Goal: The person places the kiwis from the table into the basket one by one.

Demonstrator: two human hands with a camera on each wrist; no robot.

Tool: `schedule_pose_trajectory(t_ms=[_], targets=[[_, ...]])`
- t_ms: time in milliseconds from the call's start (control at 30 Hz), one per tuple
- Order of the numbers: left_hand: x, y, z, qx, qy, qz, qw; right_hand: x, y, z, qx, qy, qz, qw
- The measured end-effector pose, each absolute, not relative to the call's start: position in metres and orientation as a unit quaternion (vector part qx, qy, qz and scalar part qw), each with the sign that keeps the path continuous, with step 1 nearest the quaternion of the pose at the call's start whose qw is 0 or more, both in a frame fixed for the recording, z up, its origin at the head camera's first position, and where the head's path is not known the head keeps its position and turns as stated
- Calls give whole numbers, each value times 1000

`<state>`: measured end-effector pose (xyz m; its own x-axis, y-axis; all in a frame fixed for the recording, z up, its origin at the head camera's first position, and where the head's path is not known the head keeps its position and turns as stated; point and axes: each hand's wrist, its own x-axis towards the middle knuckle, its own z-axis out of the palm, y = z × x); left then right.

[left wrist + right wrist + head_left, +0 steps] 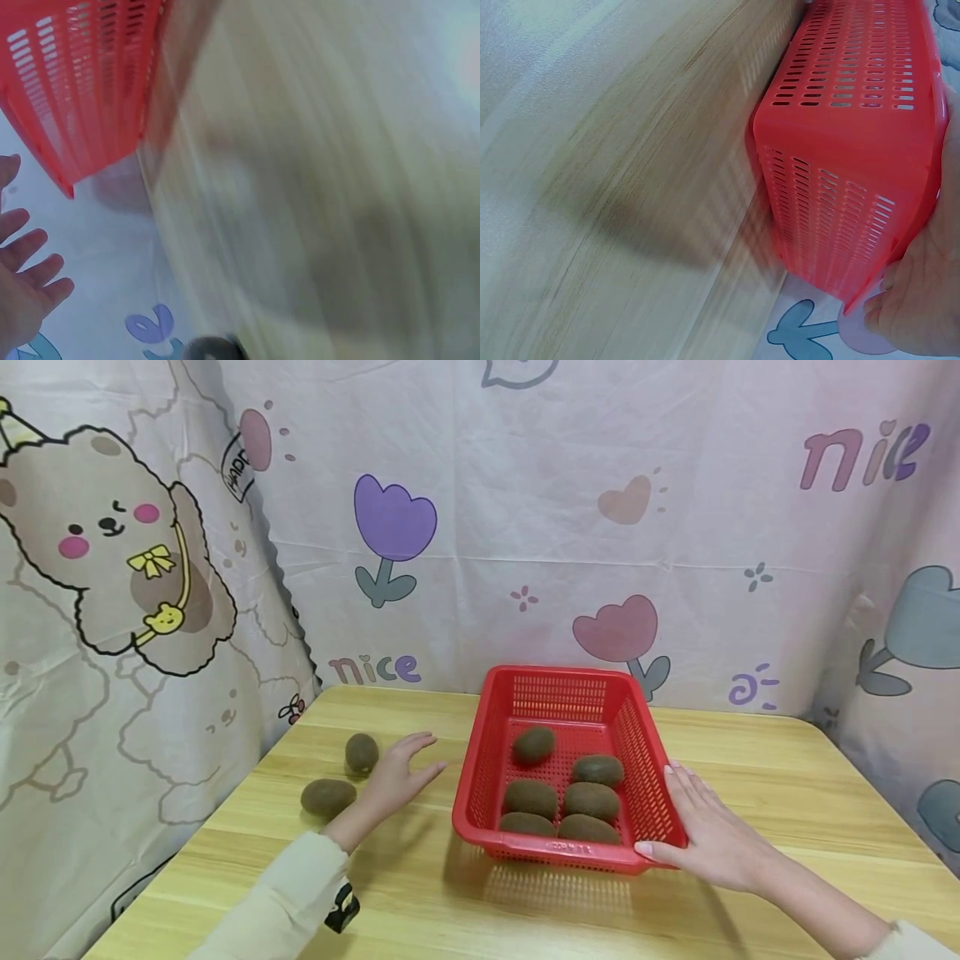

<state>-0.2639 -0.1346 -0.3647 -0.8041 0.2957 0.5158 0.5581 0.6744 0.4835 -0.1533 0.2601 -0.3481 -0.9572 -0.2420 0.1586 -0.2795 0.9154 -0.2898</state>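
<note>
Kiwifruit [534, 746], matte brown ovals: six inside the red slotted basket [540, 845], two loose fruit [328, 798] left of it on the wood-grain table [420, 910]. Left hand [393, 782] empty, fingers apart, between loose fruit and basket; right hand [708, 839] lays straight fingers along its right side, thumb on rim. Steadying probably wants light pressure; slotted walls may flex.

This is a little nook, but I can't tell if it's a home. Cloth [480, 485] with flowers [393, 522] hangs behind the wooden desk [787, 793] and shows a bear [112, 552] left of the desk.
</note>
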Motion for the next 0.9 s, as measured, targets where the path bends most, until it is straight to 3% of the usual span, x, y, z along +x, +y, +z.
schedule_pose_trajectory(t_ms=[600, 900], targets=[[-267, -211, -390, -187, -921, -290, 181, -154, 258, -348, 134, -976, 160, 63], [-268, -246, -393, -150, -941, -278, 123, -154, 259, -348, 131, -977, 158, 64]])
